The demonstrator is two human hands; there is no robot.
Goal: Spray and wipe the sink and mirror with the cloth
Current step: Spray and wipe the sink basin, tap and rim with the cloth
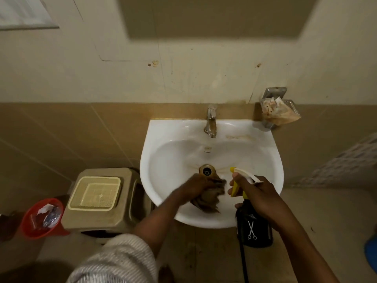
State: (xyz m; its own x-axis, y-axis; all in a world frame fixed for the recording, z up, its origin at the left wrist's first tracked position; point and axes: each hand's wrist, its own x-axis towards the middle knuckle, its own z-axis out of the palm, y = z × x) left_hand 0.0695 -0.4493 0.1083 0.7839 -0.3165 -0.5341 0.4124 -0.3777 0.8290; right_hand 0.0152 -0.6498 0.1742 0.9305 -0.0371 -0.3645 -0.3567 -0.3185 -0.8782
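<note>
A white wall-mounted sink (173,152) fills the middle of the view, with a brass drain (207,170) and a metal tap (211,121) at its back. My left hand (195,186) grips a bunched brown cloth (208,199) pressed against the basin's front wall, just below the drain. My right hand (259,193) holds a black spray bottle (254,227) with a white and yellow trigger head, its nozzle pointing left over the basin's right side. The mirror's (214,15) lower part shows on the wall above.
A beige plastic stool (106,201) with a square tray on it stands left of the sink. A red bin (40,218) with rubbish sits further left. A wall soap holder (275,111) with a crumpled wrapper hangs at the sink's back right.
</note>
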